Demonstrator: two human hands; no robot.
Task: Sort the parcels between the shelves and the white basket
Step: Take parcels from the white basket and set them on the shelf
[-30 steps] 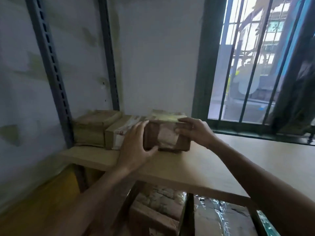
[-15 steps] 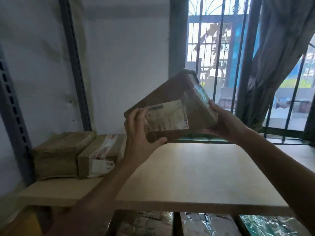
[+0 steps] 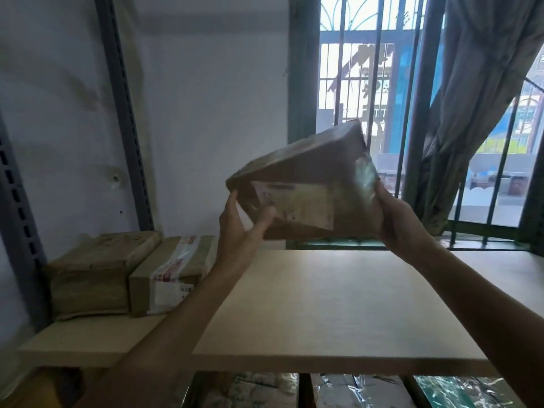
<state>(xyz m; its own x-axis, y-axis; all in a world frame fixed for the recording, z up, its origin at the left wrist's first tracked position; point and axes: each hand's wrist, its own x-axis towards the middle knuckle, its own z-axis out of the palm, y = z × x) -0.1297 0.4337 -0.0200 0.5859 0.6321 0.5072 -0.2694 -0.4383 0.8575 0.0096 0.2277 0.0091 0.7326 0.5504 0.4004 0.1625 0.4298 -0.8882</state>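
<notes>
Mid-sort: you hold brown parcel [image 3: 306, 172] tilted above shelf [image 3: 338, 313], label [image 3: 297, 204] facing you. L hand [image 3: 238, 231] curls round its 8 o'clock corner, R hand [image 3: 397, 219] wraps 4 o'clock edge. Basket not in view. Next, prob: read label, pick destination.

Brown cardboard parcel [image 3: 306, 184] with glossy tape, matt pale wooden shelf [image 3: 338, 313], perforated grey metal upright [image 3: 123, 113], draped cloth curtain [image 3: 477, 98]
</notes>
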